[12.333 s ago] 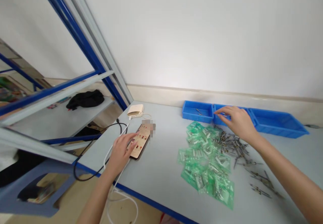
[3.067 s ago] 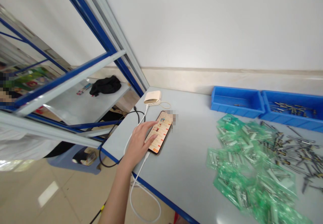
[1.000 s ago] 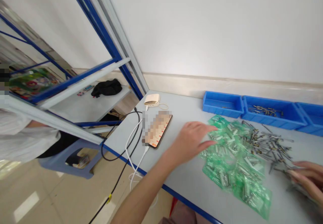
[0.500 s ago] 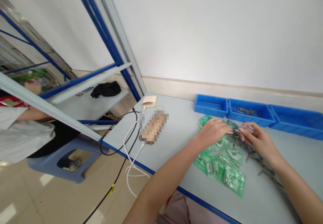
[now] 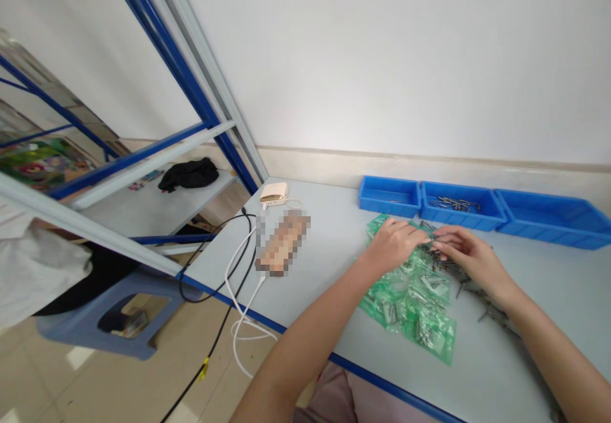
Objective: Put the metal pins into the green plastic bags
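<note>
My left hand (image 5: 395,243) rests, fingers curled, on a heap of small green plastic bags (image 5: 411,299) with metal parts inside. My right hand (image 5: 465,254) lies beside it, fingertips pinched over a pile of loose grey metal pins (image 5: 470,283). The two hands nearly touch at the fingertips. What they pinch is too small to make out. Behind them stand three blue trays: the left tray (image 5: 387,195), the middle tray (image 5: 456,205) holding several pins, and the right tray (image 5: 554,221).
A phone (image 5: 282,243) lies on the grey table (image 5: 324,283), with white and black cables (image 5: 238,283) running off its edge. A cream power bank (image 5: 273,194) sits behind it. A blue-framed rack (image 5: 157,149), a black cloth (image 5: 188,173) and a blue stool (image 5: 105,321) are at the left.
My left hand left the phone and moved right onto the green bags. My right hand came in from the right to meet it over the pins. In the last half second both hands barely moved.
</note>
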Demonstrator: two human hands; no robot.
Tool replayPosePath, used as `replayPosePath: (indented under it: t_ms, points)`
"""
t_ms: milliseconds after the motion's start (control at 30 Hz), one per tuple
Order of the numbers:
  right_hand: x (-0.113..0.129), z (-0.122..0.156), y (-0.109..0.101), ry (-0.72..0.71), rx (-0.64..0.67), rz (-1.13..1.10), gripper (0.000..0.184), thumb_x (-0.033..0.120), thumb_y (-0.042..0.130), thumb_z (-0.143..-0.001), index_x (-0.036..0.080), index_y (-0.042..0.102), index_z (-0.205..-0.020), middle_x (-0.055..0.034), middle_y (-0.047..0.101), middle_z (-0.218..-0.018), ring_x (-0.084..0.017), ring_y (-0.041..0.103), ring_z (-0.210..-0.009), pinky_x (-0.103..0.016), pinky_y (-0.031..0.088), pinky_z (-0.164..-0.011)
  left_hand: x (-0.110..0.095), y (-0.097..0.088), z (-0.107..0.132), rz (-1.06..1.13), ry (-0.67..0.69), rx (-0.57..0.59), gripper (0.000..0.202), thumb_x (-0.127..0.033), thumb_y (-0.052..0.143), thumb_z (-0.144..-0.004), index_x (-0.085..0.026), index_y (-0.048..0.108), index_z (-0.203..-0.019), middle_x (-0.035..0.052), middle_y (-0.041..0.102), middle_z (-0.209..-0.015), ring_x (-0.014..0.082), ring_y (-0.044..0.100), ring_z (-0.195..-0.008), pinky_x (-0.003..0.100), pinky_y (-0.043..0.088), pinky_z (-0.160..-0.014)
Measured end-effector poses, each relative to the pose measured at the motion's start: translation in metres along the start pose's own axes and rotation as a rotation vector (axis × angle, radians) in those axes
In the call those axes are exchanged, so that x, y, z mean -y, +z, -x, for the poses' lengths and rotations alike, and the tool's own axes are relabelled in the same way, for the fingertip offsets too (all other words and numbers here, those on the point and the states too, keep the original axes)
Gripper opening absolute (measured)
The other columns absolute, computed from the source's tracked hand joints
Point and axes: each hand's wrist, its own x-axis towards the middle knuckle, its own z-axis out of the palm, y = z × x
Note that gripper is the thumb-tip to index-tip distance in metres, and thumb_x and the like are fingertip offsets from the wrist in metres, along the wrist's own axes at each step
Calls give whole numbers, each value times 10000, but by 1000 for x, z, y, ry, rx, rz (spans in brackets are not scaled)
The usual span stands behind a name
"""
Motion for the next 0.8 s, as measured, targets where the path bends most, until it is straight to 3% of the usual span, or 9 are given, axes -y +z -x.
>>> replayPosePath:
  t_ms: [133,267,533,600,733,800]
  points:
    - [0,2,-4,-46,-36,190,460,653,640,-639,208,668,-755,-60,688,-723,-184,601,-597,-294,489,-549,-2,-2,-2,7,-23,-6,321,-294,328,-984,-166,609,-899,24,667,-815,171,584,-868,318,331,-765]
    - [4,4,-5,-138,-44,301,412,607,553,-743,218,684,-785,-51,699,-765,-187,607,-613,-299,481,-579,-4,-3,-2,18,-22,12,324,-292,316,-988,-163,598,-894,21,666,-825,168,587,-873,315,331,-779]
    - [7,6,-6,-130,51,382,393,512,434,-863,218,626,-686,-22,631,-611,-169,553,-563,-282,425,-562,-5,-2,-2,26,-26,31,311,-343,346,-977,-156,588,-923,24,662,-857,159,586,-873,301,334,-797]
    - [8,6,-6,-122,67,357,386,513,445,-859,215,624,-689,-17,629,-609,-161,541,-545,-280,426,-565,-4,-3,-2,33,-4,30,318,-324,341,-980,-166,598,-881,16,665,-844,156,582,-865,301,331,-798]
    - [11,5,-7,-131,35,233,333,507,563,-787,197,647,-877,-25,667,-691,-159,550,-569,-273,430,-566,-4,-3,-2,32,-21,26,343,-312,334,-981,-160,601,-828,24,663,-823,160,575,-845,300,332,-784]
    - [11,4,-8,-152,18,255,321,497,581,-779,191,662,-830,-28,667,-690,-152,536,-568,-266,410,-553,-4,-2,-3,39,-38,18,351,-316,330,-981,-158,598,-818,27,657,-804,164,574,-835,298,335,-780]
